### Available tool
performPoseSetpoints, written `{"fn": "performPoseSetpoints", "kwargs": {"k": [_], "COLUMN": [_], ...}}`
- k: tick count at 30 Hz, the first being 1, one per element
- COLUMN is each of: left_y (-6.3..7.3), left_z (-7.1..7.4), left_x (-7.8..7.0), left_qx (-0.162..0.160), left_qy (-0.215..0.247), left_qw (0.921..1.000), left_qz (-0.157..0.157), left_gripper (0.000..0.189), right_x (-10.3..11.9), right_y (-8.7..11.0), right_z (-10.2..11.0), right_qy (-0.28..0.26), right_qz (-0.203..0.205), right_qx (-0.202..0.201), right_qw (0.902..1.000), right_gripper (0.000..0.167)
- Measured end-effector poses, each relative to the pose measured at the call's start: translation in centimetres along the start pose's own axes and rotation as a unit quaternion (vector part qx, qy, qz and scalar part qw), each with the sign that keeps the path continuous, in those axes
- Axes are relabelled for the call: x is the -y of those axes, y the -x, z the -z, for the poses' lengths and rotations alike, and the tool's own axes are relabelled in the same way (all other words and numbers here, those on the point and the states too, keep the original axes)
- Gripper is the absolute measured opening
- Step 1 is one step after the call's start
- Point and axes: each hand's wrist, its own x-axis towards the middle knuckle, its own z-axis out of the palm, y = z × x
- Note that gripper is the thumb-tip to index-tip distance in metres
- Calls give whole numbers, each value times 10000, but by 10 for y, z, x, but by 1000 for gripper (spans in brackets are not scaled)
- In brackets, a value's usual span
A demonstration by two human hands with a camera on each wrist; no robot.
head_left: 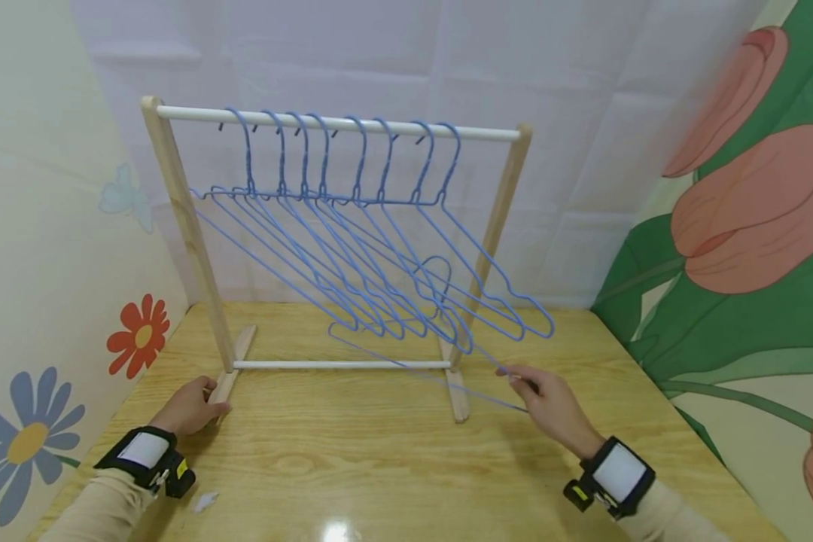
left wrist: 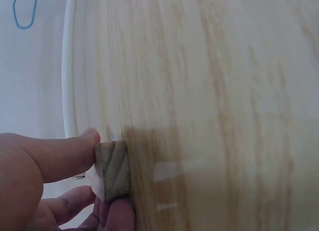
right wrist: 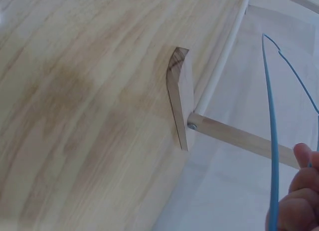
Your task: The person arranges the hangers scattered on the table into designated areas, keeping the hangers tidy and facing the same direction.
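With its thumb and fingers around the near end, my left hand (head_left: 188, 406) holds the left wooden foot (left wrist: 115, 170) of a hanger rack at the table. My right hand (head_left: 549, 403) grips one end of a blue wire hanger (right wrist: 273, 141), held low in front of the rack's right side. That hanger's hook (head_left: 440, 265) points up and away, overlapping the row behind it in the head view. Several matching blue hangers (head_left: 382, 197) hang in a row from the rack's white top bar (head_left: 477, 133), their ends slanting toward the right front.
The rack's right foot (head_left: 458, 399) stands left of my right hand, and a white lower bar (head_left: 342, 365) joins the two sides. Small dark pegs (head_left: 220, 126) jut from the top bar. A white scrap (head_left: 205, 502) lies on the wooden table (head_left: 352, 467) near my left wrist.
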Motion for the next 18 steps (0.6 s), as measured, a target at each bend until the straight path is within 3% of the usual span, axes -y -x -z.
{"fn": "performPoseSetpoints", "kwargs": {"k": [6, 12, 18], "left_y": [0, 0, -1], "left_z": [1, 0, -1], "left_x": [-2, 0, 1], "left_qx": [-45, -26, -47], "left_qy": [-12, 50, 69], "left_qw": [10000, 10000, 10000], "left_qz": [-26, -17, -15], "left_gripper": [43, 44, 43], "right_x": [-2, -5, -4], "right_y": [-1, 0, -1], "right_z": [14, 27, 43], "right_qy": [127, 249, 446], "right_qz": [365, 870, 956], "right_qx": [-425, -1017, -1241], "right_qw": [9983, 9907, 9866], "right_gripper": [25, 24, 23]}}
